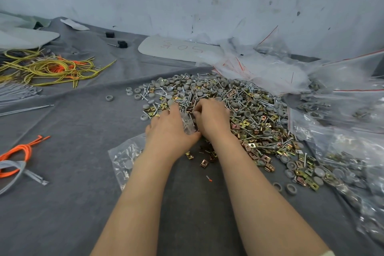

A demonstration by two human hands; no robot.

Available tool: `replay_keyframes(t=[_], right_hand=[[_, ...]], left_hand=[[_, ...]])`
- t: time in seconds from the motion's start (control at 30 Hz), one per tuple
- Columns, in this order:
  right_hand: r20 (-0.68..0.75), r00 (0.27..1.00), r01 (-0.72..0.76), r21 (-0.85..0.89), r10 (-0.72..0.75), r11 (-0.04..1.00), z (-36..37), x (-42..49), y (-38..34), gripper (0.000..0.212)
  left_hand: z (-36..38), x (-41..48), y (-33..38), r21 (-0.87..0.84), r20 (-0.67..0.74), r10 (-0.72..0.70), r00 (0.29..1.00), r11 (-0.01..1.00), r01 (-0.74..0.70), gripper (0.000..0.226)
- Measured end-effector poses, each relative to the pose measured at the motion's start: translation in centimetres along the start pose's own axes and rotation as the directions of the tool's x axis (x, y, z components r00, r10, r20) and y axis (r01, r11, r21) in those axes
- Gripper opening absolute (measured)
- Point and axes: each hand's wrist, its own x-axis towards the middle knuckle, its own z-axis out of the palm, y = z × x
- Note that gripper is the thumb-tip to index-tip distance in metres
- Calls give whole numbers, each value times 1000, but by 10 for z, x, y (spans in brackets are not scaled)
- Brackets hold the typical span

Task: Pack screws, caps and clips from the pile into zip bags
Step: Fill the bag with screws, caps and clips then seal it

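zip bag between the curled fingers

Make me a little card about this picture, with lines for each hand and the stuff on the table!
left hand: holds a small clear bag
right hand: fingers curled at that bag's mouth; what they pinch is hidden
pile: screws, grey caps, gold clips, under and right of the hands
packed bag: lying left of the left wrist
cords: yellow, far left
surface: grey cloth
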Motion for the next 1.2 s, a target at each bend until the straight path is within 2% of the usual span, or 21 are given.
replay_keyframes(t=[0.03,0.1,0.17,0.23,0.33,0.4,0.43,0.47,0.53,0.6,0.63,0.7,0.77,0.87,0.93,1.0,1.1,1.2], right_hand=[[-20,1000,0,30,0,1000,0,0,1,14],[-64,997,-24,226,39,974,-4,-1,4,10],[-62,995,-42,473,81,880,-11,-4,8,4],[-17,997,-49,622,77,781,-21,-8,11,10],[155,985,-62,716,-71,695,-34,-16,10,19],[323,919,-110,762,-227,638,-38,-21,6,16],[359,893,-130,782,-271,609,-39,-22,4,15],[346,899,-130,796,-269,591,-39,-21,4,15],[215,968,-95,788,-127,609,-38,-17,5,13],[53,998,-58,655,31,753,-32,-11,5,11],[21,999,-40,543,35,839,-28,-10,3,12],[84,996,-4,292,-22,956,-15,-8,-4,21],[150,989,4,79,-15,997,-7,-5,-11,27],[136,991,0,-38,5,999,-2,1,-14,29],[79,997,-14,44,11,999,-1,1,-13,26],[-9,1000,-18,226,20,974,-2,-4,-7,16],[-94,994,3,494,50,869,-10,-9,3,18],[-90,993,9,673,70,739,-21,-16,8,17]], left_hand=[[0,0,0,3,1,0,1000,1000,0,90],[-1,1,0,8,-1,-3,1000,1000,3,91],[-1,2,0,12,-4,-8,1000,1000,8,93],[-2,2,1,8,-10,-6,1000,1000,6,93],[-3,0,2,-22,-30,-6,1000,1000,6,90],[-4,0,2,-49,-42,-8,999,999,6,86],[-4,0,2,-60,-44,-10,999,998,8,83],[-4,0,2,-66,-47,-11,999,998,8,83],[-4,-1,2,-61,-51,-12,999,998,9,86],[-4,0,2,-54,-58,-12,998,999,9,87],[-3,0,1,-53,-62,-9,998,999,5,87],[-2,0,1,-50,-68,-3,998,999,-1,85],[-2,1,-1,-36,-56,-11,998,999,9,85],[-2,1,-3,-25,-38,-37,999,999,36,89],[-2,2,-3,-25,-40,-42,998,999,41,90],[-3,1,-2,-27,-41,-35,999,999,34,91],[-3,0,0,-31,-49,-19,999,999,17,88],[-3,-1,2,-39,-50,-11,999,999,9,84]])
